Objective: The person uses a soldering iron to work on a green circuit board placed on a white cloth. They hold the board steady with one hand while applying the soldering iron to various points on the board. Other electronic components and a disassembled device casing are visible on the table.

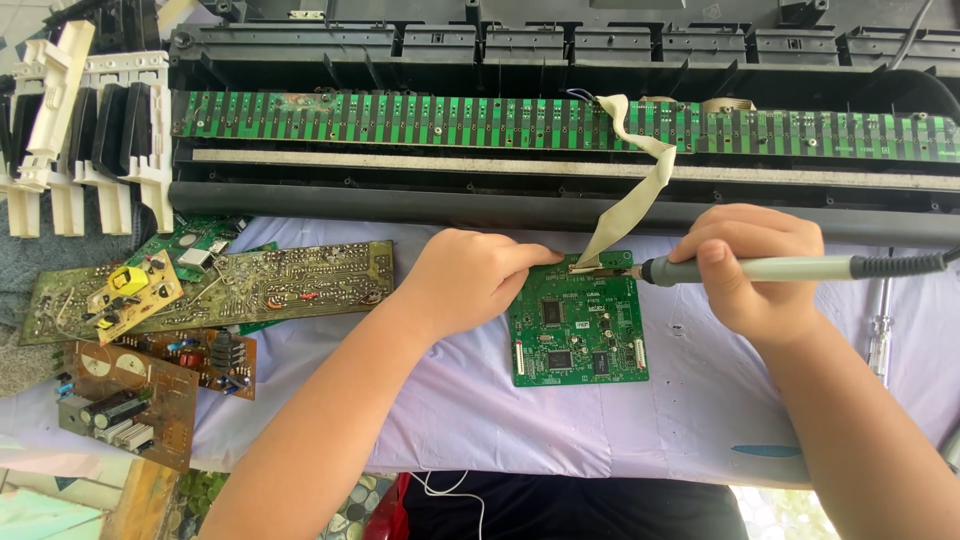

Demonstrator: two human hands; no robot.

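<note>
Solder work occupied both of our hands over the small square green circuit board (580,320), which lay flat on the pale lilac cloth (480,410) in front of the opened black keyboard casing (500,200). We held the pale grey, pen-shaped soldering iron (770,268) in our right hand (750,265), fingers wrapped closed around its grip. Its long axis ran almost level from right to left, the dark cord end trailing off to the right and the tip pointing left onto the board's upper edge. There a flat beige ribbon cable (640,190) met the board and rose up and back toward the long green strip board (400,118) inside the casing.

Our left hand (470,280) lay knuckles up, fingers curled, with the fingertips pressed onto the board's top left corner, just beside the cable's end; we could not tell whether they pinched anything. Both forearms came in from the bottom edge and angled inward toward the board.

To the left lay a long greenish-brown circuit board (290,285), brown boards with black capacitors (130,400) and, further back, loose white and black piano keys (90,140).
</note>
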